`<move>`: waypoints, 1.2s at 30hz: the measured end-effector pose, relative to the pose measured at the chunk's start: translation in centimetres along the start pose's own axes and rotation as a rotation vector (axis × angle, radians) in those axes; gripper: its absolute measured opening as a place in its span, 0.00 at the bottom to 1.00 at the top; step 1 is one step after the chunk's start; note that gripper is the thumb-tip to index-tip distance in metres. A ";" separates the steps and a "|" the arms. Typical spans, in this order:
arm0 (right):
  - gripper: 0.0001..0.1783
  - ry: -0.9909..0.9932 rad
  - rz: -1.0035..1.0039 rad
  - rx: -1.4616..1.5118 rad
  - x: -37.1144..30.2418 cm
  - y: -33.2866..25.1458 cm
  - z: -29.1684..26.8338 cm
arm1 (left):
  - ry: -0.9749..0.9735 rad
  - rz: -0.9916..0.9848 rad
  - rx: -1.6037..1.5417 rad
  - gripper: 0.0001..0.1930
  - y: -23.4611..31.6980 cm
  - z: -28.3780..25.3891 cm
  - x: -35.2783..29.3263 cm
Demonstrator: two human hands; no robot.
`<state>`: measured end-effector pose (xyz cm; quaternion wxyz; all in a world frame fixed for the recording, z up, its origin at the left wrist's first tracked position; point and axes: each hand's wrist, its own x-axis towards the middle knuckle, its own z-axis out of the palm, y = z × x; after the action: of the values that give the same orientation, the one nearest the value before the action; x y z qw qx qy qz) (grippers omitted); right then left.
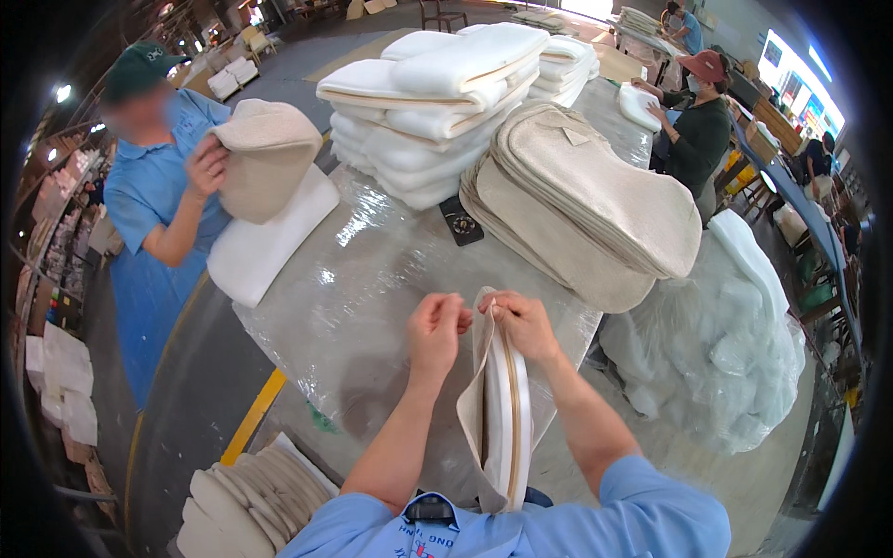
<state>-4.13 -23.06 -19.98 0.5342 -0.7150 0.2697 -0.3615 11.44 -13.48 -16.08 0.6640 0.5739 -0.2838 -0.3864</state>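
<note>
Clear plastic sheet: it covers the work table [372, 279], glossy and wrinkled, so anything set down on it may slide.
Beige cover stack: a tall fan of flat fabric covers [595, 205] leans toward the table's right edge; in my judgement a nudge could spill it onto the bagged white filling [735, 344] below.
White foam stack: folded pads [437, 102] piled high at the far side, behind the covers.
Co-worker: a person in a blue shirt [149, 186] at the left stuffs another cover, well apart from the hands here.
Cushion in hand: a beige cover with a white foam pad inside [498, 409] stands on edge just in front of the chest, over the near table edge; its long axis runs near-to-far, open mouth pointing away and up.
Left hand: [435, 330] pinches the cover's top edge, fingers closed on fabric.
Right hand: [523, 321] pinches the opposite lip likewise (seam detail too small to tell).
Risk: uneven pulling could bunch the foam or let the lip slip free.
</note>
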 end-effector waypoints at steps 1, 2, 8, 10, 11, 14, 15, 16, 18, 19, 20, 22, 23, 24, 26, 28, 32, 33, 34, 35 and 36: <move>0.07 0.057 -0.032 -0.015 -0.5 -0.8 1.0 | 0.028 -0.043 0.035 0.14 -1.9 -2.0 0.6; 0.06 0.117 -0.059 -0.029 -1.0 -1.7 2.0 | 0.032 -0.179 -0.073 0.15 -4.1 -3.4 0.5; 0.03 0.317 -0.176 -0.146 -2.9 -3.2 2.2 | -0.174 -0.798 -0.327 0.26 -12.9 -2.5 -3.2; 0.03 0.315 -0.204 -0.160 -2.8 -3.8 2.0 | -0.181 -0.902 -0.305 0.31 -13.5 -1.3 -3.5; 0.02 0.323 -0.206 -0.166 -3.0 -3.8 1.8 | -0.149 -0.951 -0.377 0.29 -12.2 0.0 -2.7; 0.04 0.307 -0.246 -0.130 -2.8 -4.1 2.3 | -0.253 -0.714 -0.251 0.27 -13.2 0.5 -0.5; 0.04 0.304 -0.261 -0.120 -2.7 -4.0 2.3 | -0.225 -0.704 -0.254 0.26 -13.6 0.9 0.5; 0.05 0.300 -0.274 -0.111 -2.6 -4.0 2.3 | -0.195 -0.700 -0.256 0.26 -13.9 1.2 1.3; 0.06 0.296 -0.262 -0.098 -2.8 -3.6 1.8 | -0.050 -0.733 -0.323 0.26 -13.3 2.7 3.7; 0.06 0.287 -0.259 -0.086 -2.8 -3.6 1.8 | -0.078 -0.698 -0.300 0.26 -13.4 2.7 5.2; 0.05 0.294 -0.256 -0.057 -2.7 -3.6 1.8 | -0.105 -0.661 -0.275 0.26 -13.8 2.3 6.8; 0.03 0.305 -0.251 0.002 -2.7 -3.5 1.7 | -0.119 -0.586 -0.261 0.27 -14.5 1.9 7.8; 0.04 0.300 -0.262 0.026 -2.6 -3.3 1.7 | -0.116 -0.558 -0.261 0.28 -14.8 2.0 7.9; 0.04 0.294 -0.274 0.052 -2.4 -3.1 1.8 | -0.112 -0.528 -0.262 0.28 -15.1 2.0 7.9; 0.04 0.279 -0.294 0.096 -2.2 -2.9 1.9 | -0.193 -0.425 -0.296 0.28 -15.2 1.2 8.2; 0.04 0.262 -0.311 0.134 -2.2 -2.9 2.1 | -0.220 -0.350 -0.294 0.28 -15.0 0.6 8.4; 0.04 0.255 -0.309 0.152 -2.2 -2.9 2.2 | -0.222 -0.254 -0.259 0.28 -13.3 0.5 8.2; 0.04 0.258 -0.310 0.151 -2.2 -2.9 2.2 | -0.228 -0.226 -0.257 0.28 -12.8 0.6 8.2; 0.04 0.261 -0.311 0.150 -2.2 -2.9 2.2 | -0.250 -0.139 -0.204 0.28 -12.3 0.6 8.3; 0.03 0.269 -0.315 0.136 -2.1 -2.9 2.2 | -0.272 -0.054 -0.152 0.28 -11.0 1.1 8.5; 0.03 0.278 -0.317 0.121 -1.7 -2.8 2.0 | -0.294 0.030 -0.100 0.28 -9.9 1.4 8.5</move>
<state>-3.51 -19.87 -18.01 0.4701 -0.6586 0.2027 -0.5516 13.02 -21.77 -26.14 0.6485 0.4730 -0.3672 -0.4699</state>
